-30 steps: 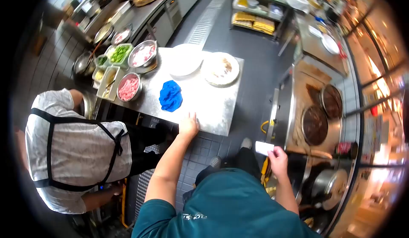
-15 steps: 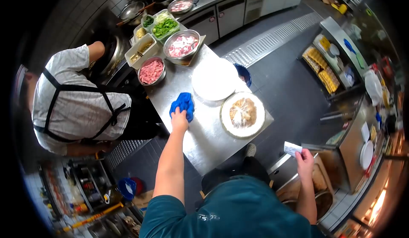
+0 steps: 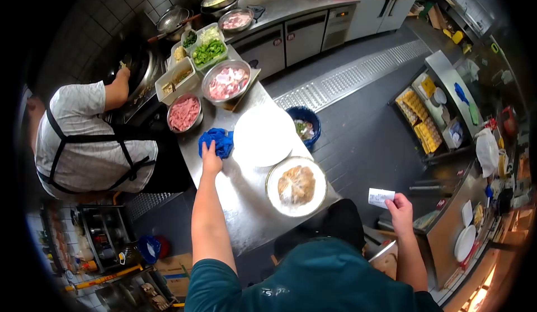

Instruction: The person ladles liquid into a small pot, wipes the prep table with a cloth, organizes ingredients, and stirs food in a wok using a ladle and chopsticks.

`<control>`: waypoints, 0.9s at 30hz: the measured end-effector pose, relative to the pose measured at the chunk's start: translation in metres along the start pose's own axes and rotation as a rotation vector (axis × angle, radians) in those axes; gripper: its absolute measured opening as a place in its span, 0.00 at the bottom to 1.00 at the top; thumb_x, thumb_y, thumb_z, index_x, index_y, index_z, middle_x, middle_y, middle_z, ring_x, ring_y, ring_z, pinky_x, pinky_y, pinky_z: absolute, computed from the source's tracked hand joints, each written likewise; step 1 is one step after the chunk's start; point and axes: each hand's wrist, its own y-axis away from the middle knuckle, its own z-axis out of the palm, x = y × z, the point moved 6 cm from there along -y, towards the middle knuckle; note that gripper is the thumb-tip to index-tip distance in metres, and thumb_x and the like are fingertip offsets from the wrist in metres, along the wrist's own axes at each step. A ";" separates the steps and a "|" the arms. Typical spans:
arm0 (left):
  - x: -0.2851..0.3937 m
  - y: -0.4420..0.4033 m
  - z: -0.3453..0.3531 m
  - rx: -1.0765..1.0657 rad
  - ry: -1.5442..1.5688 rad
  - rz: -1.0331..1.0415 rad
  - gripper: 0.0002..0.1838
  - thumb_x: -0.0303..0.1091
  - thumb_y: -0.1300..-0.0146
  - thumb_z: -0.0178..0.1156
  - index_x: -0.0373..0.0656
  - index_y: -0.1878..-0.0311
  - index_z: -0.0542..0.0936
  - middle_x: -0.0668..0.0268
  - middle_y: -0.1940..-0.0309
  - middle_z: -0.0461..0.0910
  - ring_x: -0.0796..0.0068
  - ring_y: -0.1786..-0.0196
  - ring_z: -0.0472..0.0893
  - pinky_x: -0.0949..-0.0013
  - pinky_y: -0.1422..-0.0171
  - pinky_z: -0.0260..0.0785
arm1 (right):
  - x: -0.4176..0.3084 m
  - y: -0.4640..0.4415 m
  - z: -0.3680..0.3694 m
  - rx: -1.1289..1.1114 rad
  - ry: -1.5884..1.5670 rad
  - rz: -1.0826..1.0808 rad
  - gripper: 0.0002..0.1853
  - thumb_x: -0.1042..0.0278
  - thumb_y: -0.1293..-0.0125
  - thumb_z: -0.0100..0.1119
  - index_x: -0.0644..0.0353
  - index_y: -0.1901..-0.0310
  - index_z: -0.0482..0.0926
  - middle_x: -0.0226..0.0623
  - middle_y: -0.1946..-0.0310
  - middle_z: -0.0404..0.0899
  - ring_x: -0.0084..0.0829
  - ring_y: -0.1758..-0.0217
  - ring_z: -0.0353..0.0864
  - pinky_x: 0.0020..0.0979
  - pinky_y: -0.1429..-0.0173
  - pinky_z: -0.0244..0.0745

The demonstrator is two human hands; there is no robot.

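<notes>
My left hand point(image 3: 211, 158) rests on a crumpled blue cloth point(image 3: 219, 142) on the steel table point(image 3: 240, 231), its fingers spread over the cloth's near side. My right hand point(image 3: 400, 211) pinches a small white paper slip point(image 3: 381, 197) with print on it, out to the right above the floor. Beside the cloth is a bright white round plate or lid point(image 3: 263, 135). Nearer to me sits a round dish point(image 3: 271, 192) with brownish food in clear plastic point(image 3: 296, 185).
A person in an apron point(image 3: 95, 138) stands at the left by a wok. Bowls of meat point(image 3: 184, 113) and containers of chopped greens point(image 3: 208, 53) line the table's far left. A blue bucket point(image 3: 314, 140) is beyond the table. Shelves point(image 3: 428, 123) and a counter point(image 3: 442, 245) stand at right.
From the table's near edge, my left hand has reached forward onto the blue cloth, and hand and cloth are now near the white plate. The view has turned. My right hand still holds the slip.
</notes>
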 end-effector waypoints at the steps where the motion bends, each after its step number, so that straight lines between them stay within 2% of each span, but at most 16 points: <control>1: 0.004 -0.017 -0.005 0.066 -0.003 -0.037 0.31 0.21 0.41 0.55 0.34 0.31 0.72 0.33 0.27 0.60 0.31 0.27 0.62 0.48 0.21 0.54 | -0.005 -0.016 -0.012 0.019 -0.014 -0.023 0.05 0.79 0.30 0.60 0.67 0.54 0.81 0.32 0.59 0.84 0.20 0.56 0.81 0.24 0.46 0.75; 3: 0.019 -0.033 -0.007 0.185 -0.040 -0.124 0.33 0.20 0.41 0.56 0.34 0.29 0.69 0.33 0.27 0.58 0.31 0.25 0.59 0.46 0.20 0.52 | -0.012 -0.055 -0.043 0.053 -0.045 -0.062 0.05 0.79 0.30 0.60 0.67 0.54 0.81 0.33 0.58 0.84 0.21 0.55 0.81 0.25 0.46 0.75; 5: 0.072 -0.033 -0.038 0.313 -0.098 -0.219 0.33 0.20 0.42 0.56 0.34 0.29 0.69 0.34 0.26 0.58 0.32 0.24 0.58 0.44 0.19 0.50 | -0.013 -0.105 -0.079 0.065 -0.111 -0.069 0.06 0.78 0.30 0.60 0.66 0.53 0.80 0.32 0.58 0.84 0.21 0.53 0.80 0.25 0.43 0.73; 8: 0.184 -0.022 -0.055 0.397 -0.135 -0.105 0.35 0.21 0.41 0.59 0.35 0.27 0.66 0.38 0.24 0.57 0.34 0.22 0.54 0.44 0.19 0.48 | -0.007 -0.196 -0.144 0.076 -0.116 -0.062 0.08 0.76 0.29 0.60 0.66 0.51 0.80 0.33 0.55 0.83 0.22 0.54 0.81 0.25 0.44 0.74; 11: 0.309 0.002 -0.033 0.358 -0.054 -0.001 0.38 0.20 0.43 0.61 0.34 0.26 0.64 0.37 0.24 0.56 0.35 0.21 0.54 0.45 0.18 0.47 | -0.027 -0.280 -0.205 0.076 -0.097 -0.063 0.08 0.78 0.30 0.60 0.67 0.51 0.80 0.31 0.58 0.83 0.21 0.54 0.79 0.26 0.44 0.73; 13: 0.370 0.019 0.017 0.268 0.084 -0.059 0.38 0.23 0.42 0.62 0.35 0.25 0.64 0.36 0.26 0.57 0.33 0.22 0.56 0.43 0.20 0.53 | -0.053 -0.323 -0.246 0.078 -0.077 -0.068 0.09 0.78 0.30 0.60 0.67 0.50 0.80 0.32 0.57 0.83 0.22 0.54 0.80 0.26 0.44 0.74; 17: 0.515 0.028 0.069 0.071 0.206 0.089 0.36 0.26 0.43 0.65 0.35 0.29 0.68 0.40 0.28 0.63 0.33 0.24 0.59 0.42 0.21 0.55 | -0.122 -0.397 -0.295 0.011 -0.075 -0.150 0.08 0.79 0.30 0.60 0.68 0.51 0.80 0.33 0.56 0.83 0.23 0.53 0.81 0.27 0.44 0.75; 21: 0.566 0.016 0.108 -0.146 0.295 0.008 0.35 0.28 0.41 0.66 0.36 0.29 0.69 0.42 0.29 0.65 0.39 0.24 0.61 0.48 0.20 0.57 | -0.175 -0.481 -0.290 -0.074 -0.021 -0.263 0.08 0.79 0.30 0.60 0.68 0.51 0.79 0.32 0.56 0.82 0.22 0.53 0.80 0.27 0.45 0.75; 25: 0.572 -0.018 0.129 -0.228 0.270 0.002 0.33 0.29 0.40 0.66 0.36 0.30 0.71 0.44 0.30 0.69 0.42 0.25 0.64 0.51 0.21 0.59 | -0.226 -0.545 -0.219 -0.248 -0.069 -0.342 0.07 0.79 0.30 0.61 0.66 0.52 0.79 0.30 0.58 0.82 0.20 0.54 0.79 0.25 0.46 0.74; 27: 0.567 -0.045 0.134 -0.216 0.269 -0.019 0.31 0.29 0.40 0.66 0.36 0.32 0.72 0.45 0.32 0.71 0.43 0.26 0.66 0.51 0.22 0.60 | -0.246 -0.575 -0.176 -0.351 -0.140 -0.354 0.07 0.79 0.31 0.62 0.66 0.52 0.80 0.29 0.59 0.83 0.19 0.57 0.79 0.23 0.50 0.74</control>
